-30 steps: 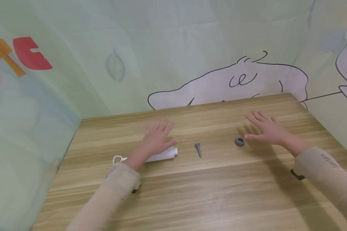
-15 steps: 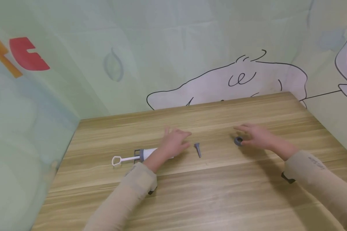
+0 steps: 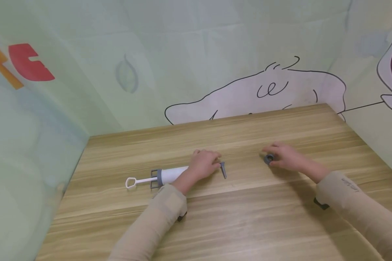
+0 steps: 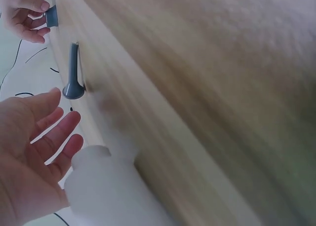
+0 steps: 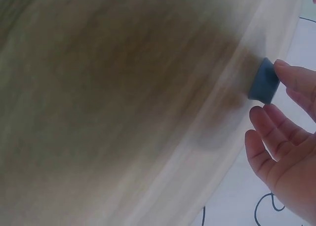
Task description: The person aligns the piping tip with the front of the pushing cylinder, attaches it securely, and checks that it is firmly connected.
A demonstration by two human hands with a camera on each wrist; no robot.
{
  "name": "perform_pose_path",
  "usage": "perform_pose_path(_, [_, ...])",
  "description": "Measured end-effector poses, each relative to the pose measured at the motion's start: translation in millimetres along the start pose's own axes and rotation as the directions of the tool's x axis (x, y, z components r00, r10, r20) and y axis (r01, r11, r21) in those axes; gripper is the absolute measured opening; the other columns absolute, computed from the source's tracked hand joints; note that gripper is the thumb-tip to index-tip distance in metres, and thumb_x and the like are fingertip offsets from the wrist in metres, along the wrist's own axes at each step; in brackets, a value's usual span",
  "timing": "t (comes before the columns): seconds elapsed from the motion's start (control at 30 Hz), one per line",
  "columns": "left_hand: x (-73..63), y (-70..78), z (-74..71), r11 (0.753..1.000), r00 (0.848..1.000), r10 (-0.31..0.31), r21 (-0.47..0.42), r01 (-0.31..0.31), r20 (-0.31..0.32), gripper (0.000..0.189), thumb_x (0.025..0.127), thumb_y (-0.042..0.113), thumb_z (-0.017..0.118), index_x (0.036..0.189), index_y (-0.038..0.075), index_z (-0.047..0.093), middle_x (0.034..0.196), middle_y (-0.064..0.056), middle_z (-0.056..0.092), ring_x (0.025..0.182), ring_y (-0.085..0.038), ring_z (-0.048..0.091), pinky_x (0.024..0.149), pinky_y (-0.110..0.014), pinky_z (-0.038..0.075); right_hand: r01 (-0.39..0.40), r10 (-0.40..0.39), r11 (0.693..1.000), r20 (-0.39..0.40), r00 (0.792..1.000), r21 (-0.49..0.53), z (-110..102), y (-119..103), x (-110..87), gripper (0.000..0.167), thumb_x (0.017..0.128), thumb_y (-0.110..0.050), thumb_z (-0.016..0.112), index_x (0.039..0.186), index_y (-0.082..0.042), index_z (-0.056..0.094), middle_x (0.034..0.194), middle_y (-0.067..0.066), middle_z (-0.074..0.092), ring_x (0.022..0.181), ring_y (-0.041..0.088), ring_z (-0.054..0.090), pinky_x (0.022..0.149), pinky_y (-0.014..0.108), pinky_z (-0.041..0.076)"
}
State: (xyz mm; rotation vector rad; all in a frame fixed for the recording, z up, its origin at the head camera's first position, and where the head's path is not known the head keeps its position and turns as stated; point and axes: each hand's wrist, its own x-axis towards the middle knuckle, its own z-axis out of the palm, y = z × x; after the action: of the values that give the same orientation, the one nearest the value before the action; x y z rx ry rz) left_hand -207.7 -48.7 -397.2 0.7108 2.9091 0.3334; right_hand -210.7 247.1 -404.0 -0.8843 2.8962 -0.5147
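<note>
- Left hand (image 3: 204, 165) now further right than a second ago, when it was spread over the white tube (image 3: 171, 174); fingers loosely bent, thumb apart from them, gripping nothing; fingertips just beside the wide end of the grey nozzle (image 3: 223, 170); contact with it I cannot tell.
- Right hand (image 3: 285, 156) lower and closer in than a second ago, its fingers then spread; thumb and fingers now pinch the grey ring (image 5: 264, 82) from two sides; ring and nozzle lie about where they were.
- Tube, the one container: on its side, left of the nozzle; wall opaque, contents cannot be told; grey collar (image 3: 159, 177) at its rear end, then a rod ending in a white loop handle (image 3: 129, 183); collar, covered by the arm a second ago, now in view.
- Left hand and wrist hide the tube's front end from above; nozzle sits between the two hands, ring well to its right; all on the wood-grain table (image 3: 232, 224); printed cloth (image 3: 183, 65) behind, with line drawings.
</note>
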Motion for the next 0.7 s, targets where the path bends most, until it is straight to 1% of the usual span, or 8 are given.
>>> perform_pose_path(0.17, [1.9, 0.3, 3.7, 1.000, 1.000, -0.004, -0.010, 0.004, 0.001, 0.035, 0.083, 0.031, 0.059, 0.117, 0.020, 0.056, 0.107, 0.003, 0.064, 0.103, -0.019, 0.055, 0.095, -0.041, 0.030, -0.010, 0.010, 1.000, -0.003, 1.000, 0.026, 3.6, 0.2, 0.4, 0.049, 0.071, -0.007, 0.069, 0.117, -0.002, 0.055, 0.098, 0.017, 0.057, 0.086, 0.027, 0.055, 0.075, 0.043, 0.047])
perform_pose_path(0.37, [4.1, -0.2, 7.4, 1.000, 1.000, -0.008, -0.025, 0.008, 0.006, 0.035, 0.083, 0.030, 0.059, 0.117, 0.020, 0.056, 0.107, 0.004, 0.064, 0.104, -0.018, 0.055, 0.096, -0.041, 0.030, -0.020, 0.021, 1.000, -0.009, 1.000, 0.019, 6.1, 1.5, 0.5, 0.039, 0.071, -0.007, 0.069, 0.110, -0.007, 0.060, 0.095, 0.016, 0.057, 0.082, 0.026, 0.056, 0.070, 0.040, 0.048])
perform_pose_path(0.53, [5.1, 1.5, 7.8, 1.000, 1.000, -0.009, -0.019, 0.009, 0.017, 0.035, 0.083, 0.030, 0.059, 0.116, 0.020, 0.056, 0.107, 0.004, 0.064, 0.105, -0.019, 0.054, 0.096, -0.042, 0.029, -0.021, 0.021, 1.000, -0.006, 1.000, 0.020, 6.1, 2.0, 0.6, 0.036, 0.071, -0.006, 0.069, 0.107, -0.006, 0.061, 0.093, 0.015, 0.057, 0.081, 0.024, 0.056, 0.068, 0.038, 0.048])
perform_pose_path(0.7, [5.7, 3.6, 7.8, 1.000, 1.000, -0.013, -0.024, 0.013, 0.020, 0.030, 0.083, 0.028, 0.059, 0.112, 0.020, 0.059, 0.100, 0.004, 0.065, 0.100, -0.018, 0.055, 0.093, -0.039, 0.033, -0.027, 0.027, 0.999, -0.001, 1.000, 0.020, 6.0, 1.7, 0.9, 0.036, 0.072, -0.006, 0.068, 0.107, -0.006, 0.061, 0.095, 0.016, 0.058, 0.082, 0.025, 0.056, 0.069, 0.039, 0.048])
